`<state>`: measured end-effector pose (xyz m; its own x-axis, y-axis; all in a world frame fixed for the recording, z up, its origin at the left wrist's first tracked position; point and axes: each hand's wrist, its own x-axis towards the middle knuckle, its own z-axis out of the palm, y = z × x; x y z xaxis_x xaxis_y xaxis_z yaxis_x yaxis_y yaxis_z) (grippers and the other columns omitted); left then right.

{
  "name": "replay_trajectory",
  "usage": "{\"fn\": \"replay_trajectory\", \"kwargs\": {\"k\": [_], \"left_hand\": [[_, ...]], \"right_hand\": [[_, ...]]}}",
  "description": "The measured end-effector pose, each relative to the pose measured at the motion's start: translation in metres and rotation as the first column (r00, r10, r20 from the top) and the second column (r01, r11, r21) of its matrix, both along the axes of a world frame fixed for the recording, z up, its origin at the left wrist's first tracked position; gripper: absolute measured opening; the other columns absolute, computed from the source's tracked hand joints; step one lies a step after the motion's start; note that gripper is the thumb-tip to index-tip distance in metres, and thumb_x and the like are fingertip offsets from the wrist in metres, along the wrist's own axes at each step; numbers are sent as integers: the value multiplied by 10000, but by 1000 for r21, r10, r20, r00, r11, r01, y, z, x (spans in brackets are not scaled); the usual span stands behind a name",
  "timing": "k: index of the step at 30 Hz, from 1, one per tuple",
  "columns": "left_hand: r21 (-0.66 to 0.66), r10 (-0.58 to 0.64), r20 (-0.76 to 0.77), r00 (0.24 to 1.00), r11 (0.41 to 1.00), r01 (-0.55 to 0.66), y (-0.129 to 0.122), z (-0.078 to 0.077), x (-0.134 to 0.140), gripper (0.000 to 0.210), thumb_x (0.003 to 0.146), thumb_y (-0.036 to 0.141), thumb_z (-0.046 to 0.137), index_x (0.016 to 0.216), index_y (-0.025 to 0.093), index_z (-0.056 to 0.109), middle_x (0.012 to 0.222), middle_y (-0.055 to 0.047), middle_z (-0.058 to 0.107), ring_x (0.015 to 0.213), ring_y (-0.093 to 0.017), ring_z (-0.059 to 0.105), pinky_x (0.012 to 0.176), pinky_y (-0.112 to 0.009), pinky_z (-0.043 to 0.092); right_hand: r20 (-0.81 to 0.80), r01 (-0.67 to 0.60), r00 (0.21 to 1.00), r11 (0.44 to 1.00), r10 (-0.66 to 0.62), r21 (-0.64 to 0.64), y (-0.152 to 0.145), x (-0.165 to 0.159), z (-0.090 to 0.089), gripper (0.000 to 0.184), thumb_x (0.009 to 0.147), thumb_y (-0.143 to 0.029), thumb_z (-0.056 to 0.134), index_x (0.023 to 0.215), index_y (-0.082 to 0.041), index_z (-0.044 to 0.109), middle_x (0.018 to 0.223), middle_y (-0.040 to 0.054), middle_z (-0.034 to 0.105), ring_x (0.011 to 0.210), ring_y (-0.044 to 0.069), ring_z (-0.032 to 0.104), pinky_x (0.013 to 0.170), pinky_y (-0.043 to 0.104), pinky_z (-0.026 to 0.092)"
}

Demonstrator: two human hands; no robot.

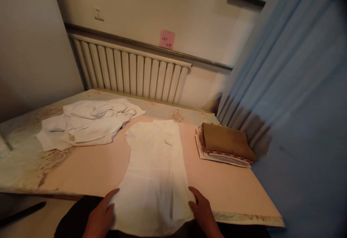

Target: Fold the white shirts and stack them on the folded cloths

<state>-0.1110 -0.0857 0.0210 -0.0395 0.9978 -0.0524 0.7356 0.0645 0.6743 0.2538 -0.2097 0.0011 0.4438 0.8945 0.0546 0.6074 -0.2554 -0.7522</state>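
Observation:
A white short-sleeved shirt (pixel 151 173) lies spread out, its collar toward the wall and its hem hanging over the near table edge. My left hand (pixel 101 214) grips the shirt's lower left side, thumb and fingers closed on the cloth. At the lower right side, my right hand (pixel 202 209) pinches the shirt in the same way. Under the shirt is a pink cloth (pixel 89 169). To the far left rests a loose heap of white garments (pixel 89 124).
A stack of folded clothes (pixel 226 144), brown on top, sits at the right beside a blue curtain (pixel 292 122). Behind the table (pixel 21 158) with its floral cover stands a radiator (pixel 130 70). A pink note (pixel 167 39) is on the wall.

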Motion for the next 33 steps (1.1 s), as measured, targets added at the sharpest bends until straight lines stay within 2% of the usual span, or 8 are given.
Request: {"fn": "replay_trajectory", "kwargs": {"k": [3, 7, 12, 16, 20, 23, 29, 33], "left_hand": [[-31, -12, 67, 998, 999, 14, -8, -2, 0, 516, 659, 238, 484, 1154, 228, 627, 926, 2, 736, 902, -224, 690, 777, -261, 528], [-23, -12, 112, 994, 1000, 15, -14, -6, 1, 547, 655, 243, 493, 1192, 236, 594, 991, -5, 730, 945, -236, 681, 791, -264, 519], [-59, 6, 112, 994, 998, 0, -14, -10, 0, 491, 686, 255, 478, 1162, 226, 598, 1005, -11, 729, 957, -231, 673, 802, -265, 501], [-133, 24, 153, 988, 991, -3, -11, -10, -2, 422, 712, 294, 463, 1093, 207, 622, 948, -9, 734, 904, -211, 678, 781, -261, 494], [-154, 53, 223, 973, 988, -19, -12, -2, 1, 345, 704, 328, 485, 983, 204, 647, 879, 0, 733, 849, -202, 682, 716, -252, 501], [-146, 47, 289, 956, 989, -5, -15, 3, 7, 344, 697, 352, 501, 972, 196, 639, 878, -8, 729, 846, -210, 678, 710, -267, 509], [-138, -56, 479, 876, 981, 138, -18, 10, 32, 390, 686, 377, 534, 1019, 187, 605, 956, -24, 715, 890, -213, 662, 765, -284, 500], [-75, -182, 504, 845, 965, 252, -19, 21, 58, 330, 706, 311, 503, 994, 181, 600, 906, -20, 703, 865, -203, 648, 782, -292, 481]], "right_hand": [[125, -29, 992, 999, 31, -15, -9, 5, 2, 514, 661, -165, 486, 1144, -182, 663, 1132, 66, 688, 1052, 243, 645, 942, 369, 507], [355, -43, 935, 994, 6, 96, -1, 9, 6, 414, 814, -251, 452, 1170, -163, 644, 1169, 108, 662, 1086, 256, 621, 969, 411, 491], [507, -139, 861, 975, 33, 173, 41, 9, 11, 432, 895, -283, 405, 1260, -132, 580, 1303, 119, 578, 1203, 243, 545, 1028, 411, 454], [598, -249, 797, 948, 85, 198, 73, 8, 2, 422, 895, -246, 414, 1267, -125, 570, 1344, 133, 541, 1261, 244, 489, 1055, 429, 420], [639, -300, 758, 941, 134, 159, 83, 8, -14, 397, 890, -211, 420, 1242, -130, 587, 1324, 130, 560, 1277, 249, 469, 1071, 464, 388], [629, -292, 764, 946, 142, 140, 82, 9, -18, 394, 897, -205, 416, 1245, -133, 584, 1340, 121, 548, 1293, 245, 449, 1089, 472, 360], [583, -283, 799, 948, 148, 147, 81, 8, -13, 391, 884, -192, 430, 1237, -156, 596, 1328, 107, 561, 1283, 238, 460, 1088, 464, 364], [584, -273, 798, 953, 146, 134, 81, 7, -14, 392, 895, -203, 414, 1236, -135, 594, 1331, 116, 556, 1288, 240, 451, 1092, 461, 358]]}}
